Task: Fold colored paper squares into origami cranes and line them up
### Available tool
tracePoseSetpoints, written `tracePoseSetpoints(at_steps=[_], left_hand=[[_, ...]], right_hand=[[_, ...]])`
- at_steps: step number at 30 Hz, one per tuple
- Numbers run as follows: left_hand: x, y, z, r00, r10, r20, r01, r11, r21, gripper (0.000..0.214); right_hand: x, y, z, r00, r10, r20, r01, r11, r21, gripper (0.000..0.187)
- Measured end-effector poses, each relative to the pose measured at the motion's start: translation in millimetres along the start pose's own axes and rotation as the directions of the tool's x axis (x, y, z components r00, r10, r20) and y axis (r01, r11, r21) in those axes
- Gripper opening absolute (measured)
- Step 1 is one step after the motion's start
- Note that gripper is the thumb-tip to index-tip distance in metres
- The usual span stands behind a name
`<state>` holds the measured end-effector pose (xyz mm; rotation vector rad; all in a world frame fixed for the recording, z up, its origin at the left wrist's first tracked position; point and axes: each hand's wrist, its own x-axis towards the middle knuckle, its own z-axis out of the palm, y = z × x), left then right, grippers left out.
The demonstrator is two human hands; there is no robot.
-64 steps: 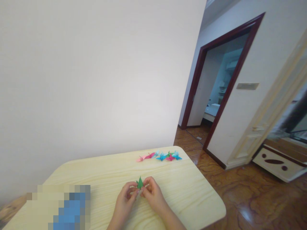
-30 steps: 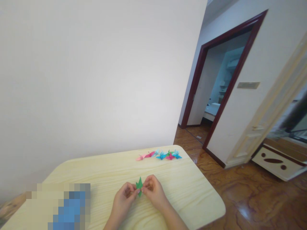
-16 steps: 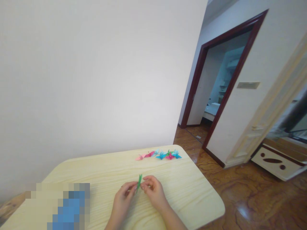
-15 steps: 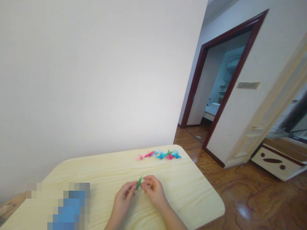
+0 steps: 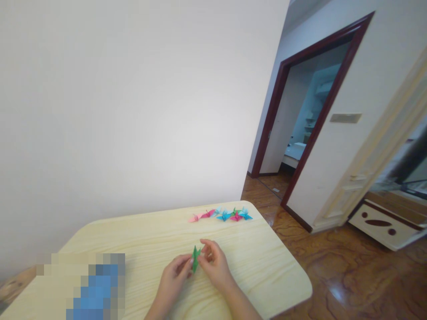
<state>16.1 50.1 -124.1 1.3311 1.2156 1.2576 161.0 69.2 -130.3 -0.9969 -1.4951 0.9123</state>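
A small green origami crane (image 5: 195, 258) stands upright between my hands, low in the middle of the light wooden table (image 5: 256, 262). My left hand (image 5: 172, 278) pinches its lower left side with the fingertips. On the right, my right hand (image 5: 214, 266) curls around the crane's right wing, its fingers close against the paper. Farther off, near the table's far edge, lies a row of several paper cranes (image 5: 222, 215) in pink, magenta and blue, out of reach of both hands.
The table's rounded corner and right edge drop to a glossy brown wood floor (image 5: 333, 266). A white wall (image 5: 133, 111) rises behind the table. A dark-framed doorway (image 5: 300, 111) stands at the right. A pixelated blue patch (image 5: 98, 284) covers the table's near left.
The green crane has turned from a thin edge-on strip to show a wing spreading to the right. My right hand has shifted slightly up and away from my left.
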Motion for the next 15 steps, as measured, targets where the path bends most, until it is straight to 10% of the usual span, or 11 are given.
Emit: tracePoseSetpoints(at_steps=[15], left_hand=[[4, -14, 0.4, 0.993, -0.108, 0.040, 0.112, 0.987, -0.118, 0.039]], right_hand=[[0, -12, -4, 0.976, -0.218, 0.023, 0.217, 0.946, -0.239, 0.021]])
